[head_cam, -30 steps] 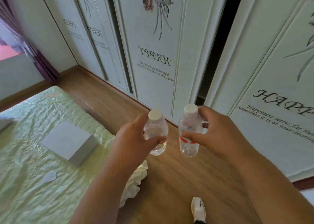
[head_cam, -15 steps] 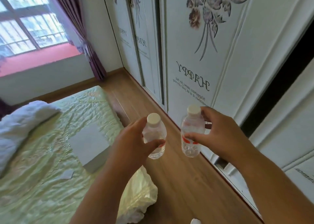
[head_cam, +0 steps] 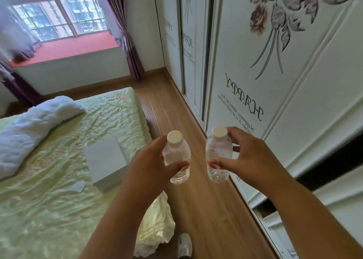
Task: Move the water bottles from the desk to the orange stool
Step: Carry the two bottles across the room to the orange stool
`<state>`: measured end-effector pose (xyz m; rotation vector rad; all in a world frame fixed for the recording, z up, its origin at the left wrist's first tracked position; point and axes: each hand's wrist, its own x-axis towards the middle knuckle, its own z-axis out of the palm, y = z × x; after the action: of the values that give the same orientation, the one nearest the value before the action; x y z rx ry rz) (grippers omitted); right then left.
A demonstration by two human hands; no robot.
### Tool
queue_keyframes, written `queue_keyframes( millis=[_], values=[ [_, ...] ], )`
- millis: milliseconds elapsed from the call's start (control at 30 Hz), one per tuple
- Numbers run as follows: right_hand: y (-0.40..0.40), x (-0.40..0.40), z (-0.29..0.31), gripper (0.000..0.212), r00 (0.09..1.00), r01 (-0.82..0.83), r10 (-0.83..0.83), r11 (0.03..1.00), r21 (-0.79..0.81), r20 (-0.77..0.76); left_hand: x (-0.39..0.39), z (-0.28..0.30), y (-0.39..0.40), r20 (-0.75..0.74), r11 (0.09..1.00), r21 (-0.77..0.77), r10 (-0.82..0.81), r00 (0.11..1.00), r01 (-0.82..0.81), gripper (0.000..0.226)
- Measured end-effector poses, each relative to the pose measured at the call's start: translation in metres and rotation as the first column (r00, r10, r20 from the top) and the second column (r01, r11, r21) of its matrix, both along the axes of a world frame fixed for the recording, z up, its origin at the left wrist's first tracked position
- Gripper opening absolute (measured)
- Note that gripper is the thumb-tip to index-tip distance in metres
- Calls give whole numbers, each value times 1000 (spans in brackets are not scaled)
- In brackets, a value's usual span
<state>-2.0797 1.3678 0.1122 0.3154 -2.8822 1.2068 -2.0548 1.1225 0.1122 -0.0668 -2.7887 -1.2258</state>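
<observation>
Clear plastic, with a white cap and a red band low on the body: so look the two small water bottles we carry, both upright above the wooden floor [head_cam: 206,215]. The orange stool and the desk are not in our view. Our forearms are cut off by the lower edge, and of our foot we see only the tip of a white shoe [head_cam: 184,246], blurred, on the floor just beside the bed [head_cam: 59,180]. The small text on the white wardrobe [head_cam: 294,101] beside us appears reversed and we cannot read most of it.

Relative to the bed, the left bottle [head_cam: 177,158] is the nearer one, just past the corner of the green bedspread; the right bottle [head_cam: 219,154] is farther, near the wardrobe doors. The bottles are close but apart.

Our left hand [head_cam: 149,172] wraps the left bottle from the bed side, the thumb crossing over the red band and the cap free above the hand. Our right hand [head_cam: 253,160] pinches the right bottle from the wardrobe side, thumb on the red band and fingers curled behind the shoulder. Both hands are closed firmly around their bottles.

On the bed lie a flat white box [head_cam: 106,160], a small white card [head_cam: 78,186] and a rolled white quilt [head_cam: 33,129].
</observation>
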Motion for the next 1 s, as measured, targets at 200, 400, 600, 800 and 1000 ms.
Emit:
queue_keyframes(
  millis=[200, 400, 600, 800, 1000],
  values=[
    [7, -52, -5, 67, 999, 36, -36, 999, 9, 13, -65, -14, 3, 25, 1000, 18, -22, 999, 22, 72],
    [-5, -137, 5, 66, 996, 84, -83, 994, 75, -8, -158, -20, -7, 16, 993, 77, -85, 996, 84, 70],
    [-49, -220, 10, 66, 997, 62, -59, 994, 89, -41, -235, -13, -46, -40, 997, 37, -66, 997, 67, 72],
    [-90, -283, 5, 69, 999, -32, 33, 998, 55, -19, -280, -11, -88, -42, 1000, 21, 14, 999, -14, 74],
    [-118, -356, -3, 72, 993, -114, 113, 992, 51, 18, -325, -21, -113, -17, 994, 25, 109, 994, -109, 73]
  ],
)
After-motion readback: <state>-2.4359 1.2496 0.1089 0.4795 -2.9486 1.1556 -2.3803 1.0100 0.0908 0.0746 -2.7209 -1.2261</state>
